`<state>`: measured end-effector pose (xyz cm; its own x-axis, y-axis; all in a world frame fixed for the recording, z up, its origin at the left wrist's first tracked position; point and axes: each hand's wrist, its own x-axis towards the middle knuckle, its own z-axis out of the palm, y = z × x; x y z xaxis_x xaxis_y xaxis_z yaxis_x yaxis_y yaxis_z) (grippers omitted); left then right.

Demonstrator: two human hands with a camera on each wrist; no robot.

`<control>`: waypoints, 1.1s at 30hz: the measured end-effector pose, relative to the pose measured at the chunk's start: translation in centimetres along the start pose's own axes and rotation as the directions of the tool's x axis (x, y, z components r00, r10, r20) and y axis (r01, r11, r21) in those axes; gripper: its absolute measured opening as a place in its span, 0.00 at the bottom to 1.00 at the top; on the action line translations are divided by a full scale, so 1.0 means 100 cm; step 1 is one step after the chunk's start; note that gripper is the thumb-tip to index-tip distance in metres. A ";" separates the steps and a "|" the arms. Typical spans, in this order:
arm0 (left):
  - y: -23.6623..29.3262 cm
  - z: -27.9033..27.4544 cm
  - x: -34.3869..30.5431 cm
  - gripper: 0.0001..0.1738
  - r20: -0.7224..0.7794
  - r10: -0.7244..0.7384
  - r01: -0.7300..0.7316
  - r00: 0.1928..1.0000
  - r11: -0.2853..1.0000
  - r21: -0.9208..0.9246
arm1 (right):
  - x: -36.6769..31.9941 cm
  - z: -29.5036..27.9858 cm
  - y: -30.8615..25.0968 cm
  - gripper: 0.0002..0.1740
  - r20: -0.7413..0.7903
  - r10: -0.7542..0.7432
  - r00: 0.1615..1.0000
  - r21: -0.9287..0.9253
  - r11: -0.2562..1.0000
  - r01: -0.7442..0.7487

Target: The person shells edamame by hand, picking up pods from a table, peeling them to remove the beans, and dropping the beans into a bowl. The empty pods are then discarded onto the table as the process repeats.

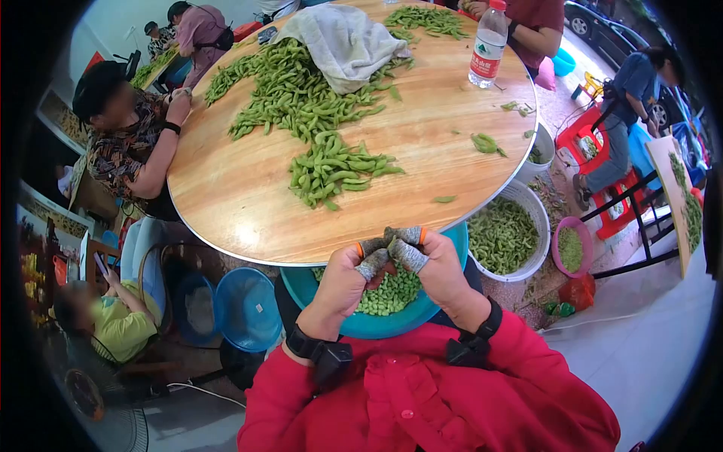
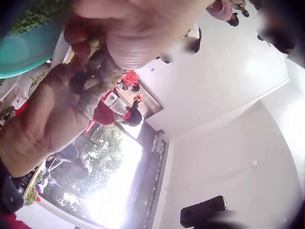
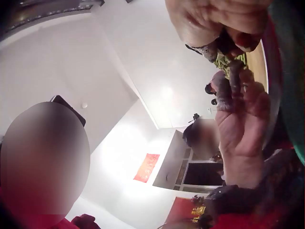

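Note:
My left hand (image 1: 339, 282) and right hand (image 1: 448, 282) meet fingertip to fingertip in front of the table edge. Grey covers wrap the thumbs and other fingertips, with orange bands on some. Between the curled fingers a small green soybean pod (image 2: 94, 43) is pinched, mostly hidden by the fingers. Directly beneath, a teal basin (image 1: 350, 328) holds shelled green soybeans (image 1: 388, 297). In the right wrist view, the fingers of both hands face each other closely.
The round wooden table (image 1: 211, 181) bears a heap of soybean pods (image 1: 324, 169), a grey cloth (image 1: 339, 45) and a water bottle (image 1: 488, 49). A white bucket (image 1: 541, 237) of pods and a pink basin (image 1: 561, 261) stand right; blue basins (image 1: 248, 309) left. A person (image 1: 120, 143) sits at the left.

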<state>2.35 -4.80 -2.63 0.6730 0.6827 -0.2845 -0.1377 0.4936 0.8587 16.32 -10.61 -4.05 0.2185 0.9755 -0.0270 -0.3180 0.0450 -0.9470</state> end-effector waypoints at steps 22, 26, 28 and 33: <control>-0.009 -0.008 -0.001 0.09 0.054 -0.077 0.079 0.996 0.996 -0.033 | -0.007 -0.012 -0.025 0.08 0.179 0.138 0.974 -0.169 0.980 -0.108; -0.004 -0.006 -0.003 0.10 0.067 -0.073 0.075 0.995 0.997 -0.029 | -0.006 -0.016 -0.032 0.08 0.216 0.213 0.953 -0.170 0.969 -0.178; -0.004 -0.005 -0.004 0.10 0.058 -0.077 0.078 0.995 0.997 -0.013 | -0.006 -0.015 -0.034 0.08 0.191 0.193 0.962 -0.224 0.963 -0.149; -0.007 -0.006 -0.005 0.08 0.026 -0.057 0.057 0.998 0.998 0.021 | -0.007 -0.007 -0.012 0.08 0.149 0.022 0.989 -0.216 0.976 0.011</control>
<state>1.73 -5.13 -3.31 0.6986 0.6389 -0.3221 -0.0839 0.5202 0.8499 17.21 -11.48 -3.15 0.0719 0.9974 0.0001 -0.1088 0.0079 -0.9940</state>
